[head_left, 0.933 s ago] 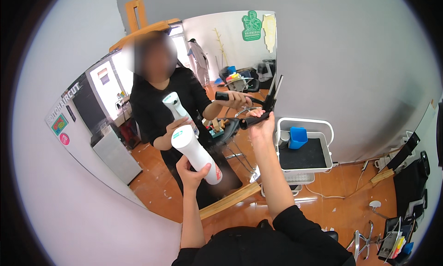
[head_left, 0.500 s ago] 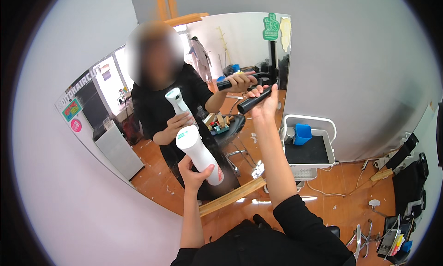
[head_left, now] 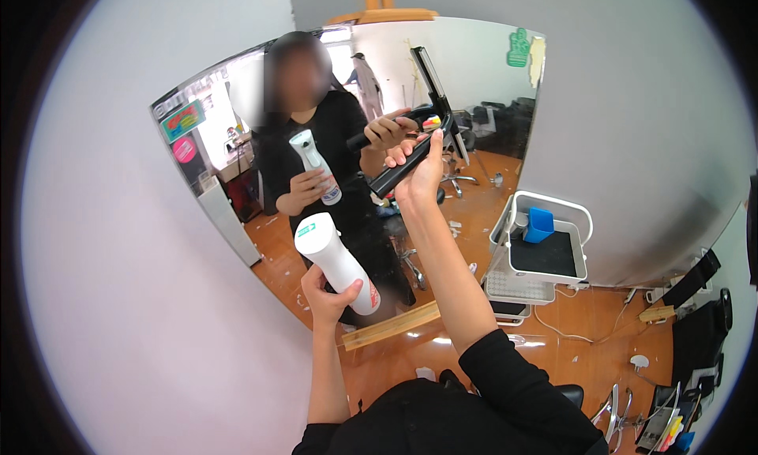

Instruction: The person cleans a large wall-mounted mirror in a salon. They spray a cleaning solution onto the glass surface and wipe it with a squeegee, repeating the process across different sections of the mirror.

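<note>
A white spray bottle is in my left hand; the fingers wrap its lower body, and its top tilts up and to the left. My right hand is closed round the handle of a black squeegee, thumb laid along it. The squeegee's long blade slants across the large mirror; whether its whole edge touches the glass I cannot tell. My reflection, with both tools, shows in the mirror behind my hands.
A white trolley with a blue cup stands right of the mirror. Below the mirror runs a wooden strip. A cable lies on the orange floor. Black chairs and a wooden block are at the right.
The squeegee has gone left across the mirror, away from its right edge, and its blade has turned from upright to slanted. The bottle stays in my left hand. The view has shifted slightly.
</note>
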A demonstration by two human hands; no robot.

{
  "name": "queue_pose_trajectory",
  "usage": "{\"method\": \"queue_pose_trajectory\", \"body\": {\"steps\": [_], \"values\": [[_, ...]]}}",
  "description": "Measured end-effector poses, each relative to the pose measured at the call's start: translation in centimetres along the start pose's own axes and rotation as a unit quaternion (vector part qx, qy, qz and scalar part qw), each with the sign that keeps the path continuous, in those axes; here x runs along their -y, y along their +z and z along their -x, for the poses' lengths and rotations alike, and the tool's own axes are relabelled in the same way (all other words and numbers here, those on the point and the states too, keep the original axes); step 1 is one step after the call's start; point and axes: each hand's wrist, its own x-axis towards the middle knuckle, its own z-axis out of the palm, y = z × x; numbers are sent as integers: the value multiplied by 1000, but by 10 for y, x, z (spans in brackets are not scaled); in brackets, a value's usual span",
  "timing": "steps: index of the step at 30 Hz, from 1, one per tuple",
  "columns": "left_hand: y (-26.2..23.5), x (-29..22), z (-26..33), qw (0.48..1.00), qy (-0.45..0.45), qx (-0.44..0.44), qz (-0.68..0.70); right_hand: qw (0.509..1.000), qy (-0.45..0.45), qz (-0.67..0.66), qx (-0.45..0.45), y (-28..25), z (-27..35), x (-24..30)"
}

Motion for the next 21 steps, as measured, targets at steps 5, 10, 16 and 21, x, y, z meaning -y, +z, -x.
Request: {"method": "queue_pose_trajectory", "body": {"steps": [5,10,16,21], "values": [[-40,-16,16,999,8,-22,-49,999,14,29,-5,12,25,-38],[-72,-35,32,995,-15,-54,-88,998,13,54,-10,26,49,-69],[-106,-42,45,991,-14,-75,-113,996,40,77,14,42,80,-117],[-140,-45,59,986,-35,-88,-134,992,24,118,28,49,101,-158]]}}
